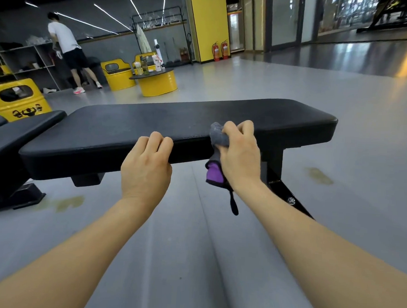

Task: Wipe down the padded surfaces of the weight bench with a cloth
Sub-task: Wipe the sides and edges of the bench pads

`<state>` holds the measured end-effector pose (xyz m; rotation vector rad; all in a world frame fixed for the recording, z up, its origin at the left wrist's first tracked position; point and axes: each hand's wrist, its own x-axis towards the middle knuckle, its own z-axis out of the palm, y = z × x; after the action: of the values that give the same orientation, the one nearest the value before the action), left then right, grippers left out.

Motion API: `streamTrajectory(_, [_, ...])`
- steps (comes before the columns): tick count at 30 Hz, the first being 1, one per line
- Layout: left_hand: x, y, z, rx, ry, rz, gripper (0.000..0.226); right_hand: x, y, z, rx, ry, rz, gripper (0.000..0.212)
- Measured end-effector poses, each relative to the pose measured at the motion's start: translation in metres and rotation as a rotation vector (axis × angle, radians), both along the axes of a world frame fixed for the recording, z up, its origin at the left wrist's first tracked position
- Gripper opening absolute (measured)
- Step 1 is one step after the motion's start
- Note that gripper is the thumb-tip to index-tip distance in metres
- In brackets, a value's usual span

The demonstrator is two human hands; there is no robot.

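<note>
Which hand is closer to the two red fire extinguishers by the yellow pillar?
Right. The right hand, gripping the cloth, lies almost below the fire extinguishers; the left hand grips the bench pad edge further left.

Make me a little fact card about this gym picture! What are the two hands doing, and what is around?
place: a gym with a grey floor
bench pad: black, flat, long
left hand: fingers curled over the pad's near edge, holding no cloth
right hand: grips the cloth against the near edge
cloth: grey and purple, bunched, a black loop dangling below
behind: yellow drum table with bottles, two red fire extinguishers, a person by the shelves
</note>
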<state>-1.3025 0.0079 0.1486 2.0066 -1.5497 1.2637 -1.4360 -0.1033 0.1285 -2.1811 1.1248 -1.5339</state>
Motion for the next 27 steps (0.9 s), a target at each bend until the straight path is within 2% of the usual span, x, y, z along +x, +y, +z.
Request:
streamTrajectory(2, [0.0, 0.0, -0.001, -0.009, 0.0, -0.002, 0.032, -0.017, -0.016, -0.004, 0.031, -0.008, -0.014, 0.01])
streamTrajectory(5, [-0.001, -0.001, 0.0, -0.004, -0.013, -0.004, 0.032, -0.039, -0.038, -0.009, 0.154, -0.149, -0.117, 0.009])
streamTrajectory(8, [0.0, 0.0, 0.0, 0.0, -0.019, 0.01, 0.032, -0.022, -0.026, -0.004, 0.281, -0.271, -0.24, 0.007])
streamTrajectory(13, [-0.001, 0.001, 0.002, 0.021, -0.017, 0.02, 0.032, 0.013, 0.011, 0.0, 0.097, -0.118, -0.066, 0.006])
streamTrajectory(16, [-0.002, 0.001, 0.004, 0.037, -0.015, 0.025, 0.031, -0.009, -0.01, -0.004, 0.121, -0.081, -0.062, 0.009])
streamTrajectory(22, [-0.01, -0.001, 0.011, 0.066, 0.04, 0.026, 0.025, -0.028, -0.028, -0.005, 0.3, -0.311, -0.232, 0.006])
streamTrajectory(27, [-0.03, -0.015, 0.009, 0.08, 0.016, -0.051, 0.037, 0.008, 0.007, -0.006, 0.069, -0.18, -0.074, 0.004])
